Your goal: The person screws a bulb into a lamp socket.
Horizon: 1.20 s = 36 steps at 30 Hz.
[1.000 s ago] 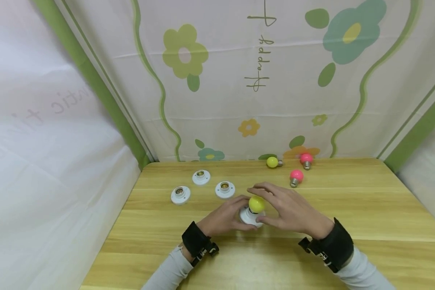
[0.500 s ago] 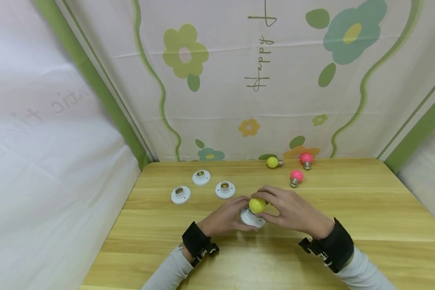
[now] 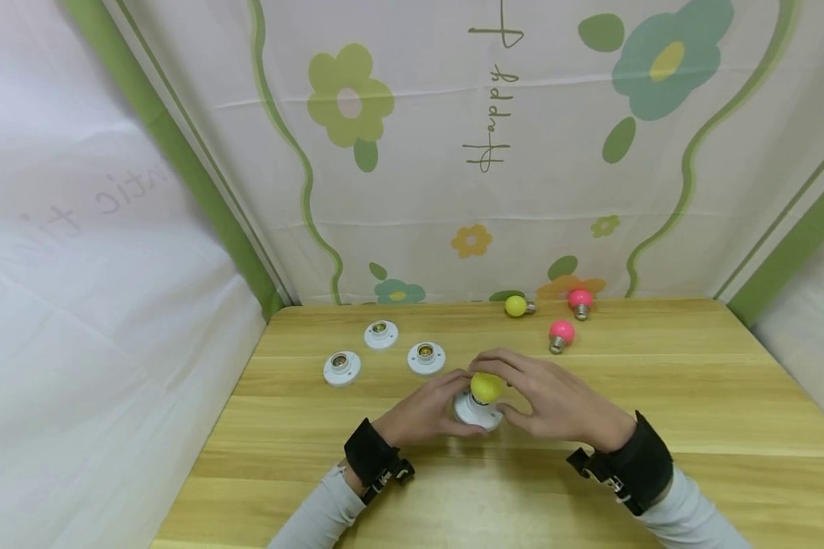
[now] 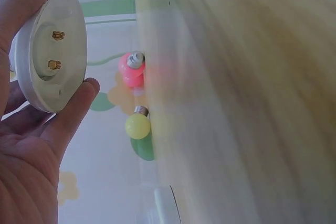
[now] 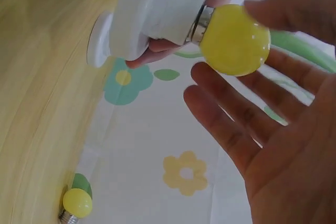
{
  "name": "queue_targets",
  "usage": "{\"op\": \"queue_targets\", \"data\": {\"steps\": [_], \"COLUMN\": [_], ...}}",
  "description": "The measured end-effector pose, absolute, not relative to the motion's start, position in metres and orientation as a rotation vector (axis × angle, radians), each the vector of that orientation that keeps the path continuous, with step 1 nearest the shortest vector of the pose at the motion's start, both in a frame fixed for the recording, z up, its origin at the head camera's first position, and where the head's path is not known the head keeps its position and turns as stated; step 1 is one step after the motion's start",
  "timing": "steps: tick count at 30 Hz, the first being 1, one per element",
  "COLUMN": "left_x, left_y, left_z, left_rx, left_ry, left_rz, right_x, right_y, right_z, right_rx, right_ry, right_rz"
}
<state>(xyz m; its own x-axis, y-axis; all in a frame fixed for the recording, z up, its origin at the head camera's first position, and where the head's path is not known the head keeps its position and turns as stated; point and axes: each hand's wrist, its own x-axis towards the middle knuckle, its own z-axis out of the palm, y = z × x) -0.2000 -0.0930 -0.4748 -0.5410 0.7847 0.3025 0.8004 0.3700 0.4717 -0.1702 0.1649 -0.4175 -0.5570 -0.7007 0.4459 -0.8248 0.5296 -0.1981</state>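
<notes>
My left hand [image 3: 422, 412] grips a white round lamp holder [image 3: 472, 415] by its rim, raised off the table. The left wrist view shows the underside of this lamp holder [image 4: 68, 87], with two brass terminals. A yellow light bulb [image 5: 236, 40] sits in its socket, and part of the metal cap shows at the neck. Around the bulb is my right hand [image 3: 556, 400], its fingers extended and loosely spread. The right thumb [image 5: 299, 11] is blurred close to the glass; whether it touches cannot be told.
Three more white lamp holders [image 3: 426, 358] stand on the wooden table [image 3: 288, 457] to the left. Toward the back right lie another yellow bulb [image 3: 516, 306] and two pink bulbs [image 3: 561, 333]. A printed fabric curtain [image 3: 412, 152] rises behind the table's far edge.
Half a second ago my right fingers and thumb pinched the yellow bulb; now the thumb has drawn away and the fingers have spread. The left hand keeps its place on the lamp holder.
</notes>
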Motion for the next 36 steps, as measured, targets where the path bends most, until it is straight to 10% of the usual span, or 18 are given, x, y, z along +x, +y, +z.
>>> {"op": "queue_targets", "data": {"steps": [36], "left_x": [-0.1988], "left_y": [-0.0932], "left_z": [-0.4752], "left_rx": [-1.468], "left_ry": [-2.617], "left_rz": [-0.941], "right_x": [-0.1683], "right_y": [0.1640], "right_z": [-0.4163], "right_rx": [1.244], "right_ry": [-2.399], "right_rz": [0.437]}}
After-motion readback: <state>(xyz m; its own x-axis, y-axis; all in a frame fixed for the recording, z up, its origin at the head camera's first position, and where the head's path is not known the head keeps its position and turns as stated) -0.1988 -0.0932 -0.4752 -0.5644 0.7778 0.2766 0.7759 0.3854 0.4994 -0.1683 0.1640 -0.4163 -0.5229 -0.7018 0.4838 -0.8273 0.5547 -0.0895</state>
